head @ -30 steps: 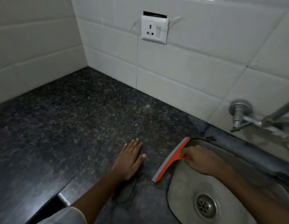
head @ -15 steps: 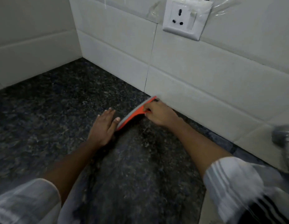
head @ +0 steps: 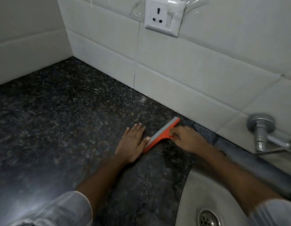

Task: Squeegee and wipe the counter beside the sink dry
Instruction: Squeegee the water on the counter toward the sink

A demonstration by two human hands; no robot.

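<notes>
An orange squeegee point(head: 162, 134) with a grey rubber blade lies edge-down on the dark speckled counter point(head: 68, 119), running diagonally from near the wall tiles toward me. My right hand point(head: 187, 139) grips its short handle from the right side. My left hand point(head: 131, 142) rests flat on the counter with its fingers apart, just left of the blade; the thumb touches the blade's near end. The steel sink point(head: 188, 201) with its drain lies at the bottom right, a short way from the squeegee.
White wall tiles point(head: 182, 75) run along the back and left of the counter, meeting in a corner. A white wall socket point(head: 164, 17) sits above the squeegee. A metal tap point(head: 262, 132) juts from the wall at the right, over the sink.
The squeegee and my right hand have drawn back from the wall toward the sink. My left hand stays flat beside the blade. The view has shifted, so the sink and tap show again.
</notes>
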